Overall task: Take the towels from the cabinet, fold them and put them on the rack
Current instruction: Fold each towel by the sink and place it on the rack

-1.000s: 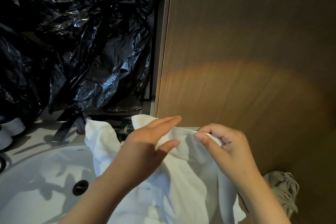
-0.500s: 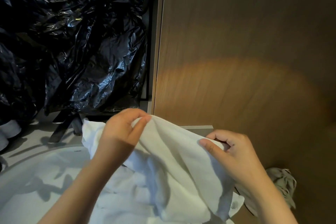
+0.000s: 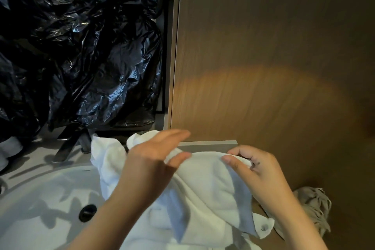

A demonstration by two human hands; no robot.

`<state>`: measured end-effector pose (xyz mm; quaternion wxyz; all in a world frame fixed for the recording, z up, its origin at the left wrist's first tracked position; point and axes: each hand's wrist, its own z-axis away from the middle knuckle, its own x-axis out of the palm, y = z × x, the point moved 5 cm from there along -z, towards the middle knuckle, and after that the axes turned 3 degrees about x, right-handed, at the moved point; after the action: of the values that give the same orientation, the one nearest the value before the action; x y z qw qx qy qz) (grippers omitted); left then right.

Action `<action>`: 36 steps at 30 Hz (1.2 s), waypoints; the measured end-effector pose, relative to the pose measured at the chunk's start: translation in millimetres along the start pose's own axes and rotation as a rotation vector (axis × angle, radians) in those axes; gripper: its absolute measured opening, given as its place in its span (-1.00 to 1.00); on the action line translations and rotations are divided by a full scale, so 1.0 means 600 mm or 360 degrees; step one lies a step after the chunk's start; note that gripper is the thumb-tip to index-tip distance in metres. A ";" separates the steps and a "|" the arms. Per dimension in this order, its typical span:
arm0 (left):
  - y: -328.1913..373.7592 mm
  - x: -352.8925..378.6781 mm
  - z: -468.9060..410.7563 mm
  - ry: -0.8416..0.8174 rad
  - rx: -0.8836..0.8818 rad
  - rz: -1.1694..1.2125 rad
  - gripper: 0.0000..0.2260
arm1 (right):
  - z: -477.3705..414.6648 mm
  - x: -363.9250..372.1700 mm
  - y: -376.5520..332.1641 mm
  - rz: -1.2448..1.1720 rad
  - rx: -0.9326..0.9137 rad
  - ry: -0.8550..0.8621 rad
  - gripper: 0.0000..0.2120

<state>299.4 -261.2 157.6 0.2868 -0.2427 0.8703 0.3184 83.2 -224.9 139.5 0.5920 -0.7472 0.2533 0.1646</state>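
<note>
One hand has let go: the left hand (image 3: 150,164), pinching the towel (image 3: 213,184) half a second ago, now spreads open above it, while the right hand (image 3: 257,170) still pinches its edge over the sink's (image 3: 40,219) right side, suggesting a regrip mid-fold.

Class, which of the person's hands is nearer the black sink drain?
Left. The left hand is up and right of the sink drain, over the white towel; the right hand pinches the towel's edge farther right.

Right hand (image 3: 261,170) pinches white towel (image 3: 207,184); left hand (image 3: 150,160) open.
</note>
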 end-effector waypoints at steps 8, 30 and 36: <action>0.000 0.046 0.000 -0.0307 -0.0108 0.0358 -0.87 | 0.001 0.007 -0.039 -0.0001 -0.0152 0.0007 -0.92; -0.081 -0.003 0.098 -0.0111 -0.1455 0.0999 -0.83 | -0.004 0.026 -0.015 -0.0737 0.0274 -0.0219 -0.83; -0.095 -0.041 0.104 -0.0084 -0.1293 0.0547 -0.84 | -0.001 0.032 -0.022 -0.0948 0.0306 -0.0391 -0.65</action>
<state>372.8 -250.5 110.4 0.1330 -0.1793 0.6945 0.6839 106.4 -226.9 139.9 0.7081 -0.7036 -0.0351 0.0486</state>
